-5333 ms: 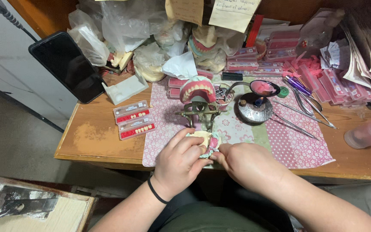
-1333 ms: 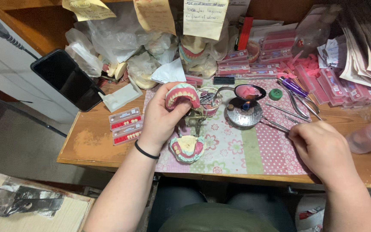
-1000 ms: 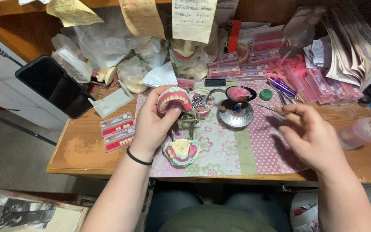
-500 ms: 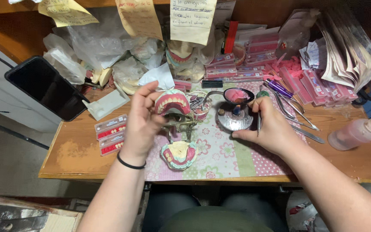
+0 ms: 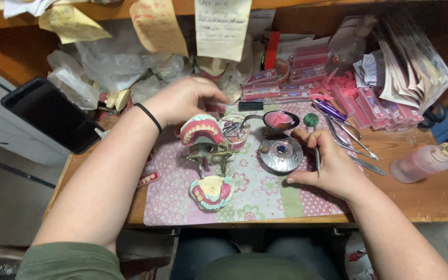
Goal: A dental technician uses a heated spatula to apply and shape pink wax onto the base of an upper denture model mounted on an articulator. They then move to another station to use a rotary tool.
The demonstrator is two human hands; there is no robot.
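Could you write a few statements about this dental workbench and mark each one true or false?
1. The right hand holds a thin metal instrument. True.
2. The left hand grips the pink bottle. False: the bottle stands alone at the bench's right side, and the left hand reaches toward the back of the bench.
3. A denture model lies on the patterned mat near the front edge. True.
4. The dark phone lies on the mat. False: it sits off the mat, at the far left.
5. The upper denture sits on a metal articulator. True.
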